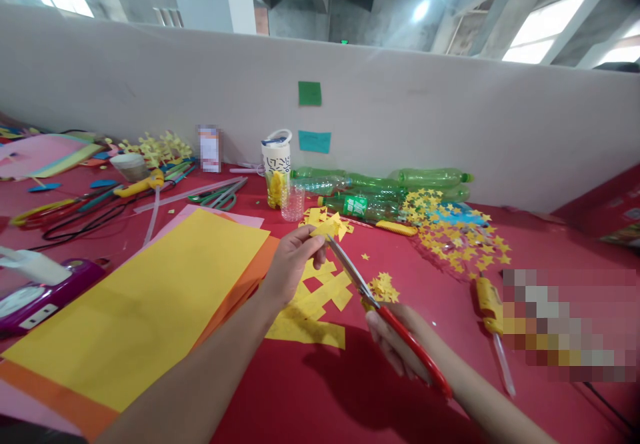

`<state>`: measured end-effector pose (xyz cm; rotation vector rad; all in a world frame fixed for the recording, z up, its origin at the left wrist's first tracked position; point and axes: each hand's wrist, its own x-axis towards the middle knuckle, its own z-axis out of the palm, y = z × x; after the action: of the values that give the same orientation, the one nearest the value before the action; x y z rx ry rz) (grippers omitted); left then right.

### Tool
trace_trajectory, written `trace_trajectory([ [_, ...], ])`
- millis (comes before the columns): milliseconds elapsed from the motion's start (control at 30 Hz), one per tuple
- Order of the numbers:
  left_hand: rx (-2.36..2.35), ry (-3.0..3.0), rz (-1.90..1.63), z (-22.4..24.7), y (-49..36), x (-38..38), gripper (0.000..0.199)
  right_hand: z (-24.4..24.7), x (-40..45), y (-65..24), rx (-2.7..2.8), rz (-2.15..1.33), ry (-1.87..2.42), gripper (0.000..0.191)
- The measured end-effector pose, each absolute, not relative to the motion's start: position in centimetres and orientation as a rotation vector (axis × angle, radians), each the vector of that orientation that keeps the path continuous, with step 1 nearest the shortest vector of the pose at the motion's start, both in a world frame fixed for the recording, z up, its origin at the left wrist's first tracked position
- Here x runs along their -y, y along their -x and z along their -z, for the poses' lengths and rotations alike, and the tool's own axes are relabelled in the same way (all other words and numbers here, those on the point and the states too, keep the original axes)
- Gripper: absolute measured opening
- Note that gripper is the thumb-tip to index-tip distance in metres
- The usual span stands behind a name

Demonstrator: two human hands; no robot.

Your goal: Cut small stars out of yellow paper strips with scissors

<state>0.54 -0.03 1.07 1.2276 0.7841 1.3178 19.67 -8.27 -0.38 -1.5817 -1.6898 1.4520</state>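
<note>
Between thumb and fingers, my left hand (295,257) pinches a small piece of yellow paper (325,228). My right hand (397,337) is closed round the red handles of a pair of scissors (353,274), whose blade tips reach the paper's lower right edge. Whether the blades have cut into it cannot be made out. Below my hands lie yellow paper strips (313,327), overlapping on the red table. A small heap of yellow paper stars (384,287) sits just beyond my right hand, with a single star (365,257) apart from it.
Large yellow, orange and pink sheets (200,264) cover the left side. Green plastic bottles (430,177) lie by the white partition, near a tumbler (273,164) and clear cup (293,203). Many stars (450,241) spread at right, above a yellow glue gun (489,304). A purple power strip (55,297) is far left.
</note>
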Motion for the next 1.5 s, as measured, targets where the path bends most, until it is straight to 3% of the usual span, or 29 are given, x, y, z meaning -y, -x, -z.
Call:
trace_trajectory([
  [900,-0.715,-1.236,-1.323,-0.9,-0.3,-0.1,0.019,-0.9,8.0,-19.3,1.700,-1.531,1.542,0.033],
  [1500,-0.745,-1.308,-1.238,-0.4,-0.8,0.5,0.021,0.0,8.4,-19.1,1.730,-1.419,1.485,0.051],
])
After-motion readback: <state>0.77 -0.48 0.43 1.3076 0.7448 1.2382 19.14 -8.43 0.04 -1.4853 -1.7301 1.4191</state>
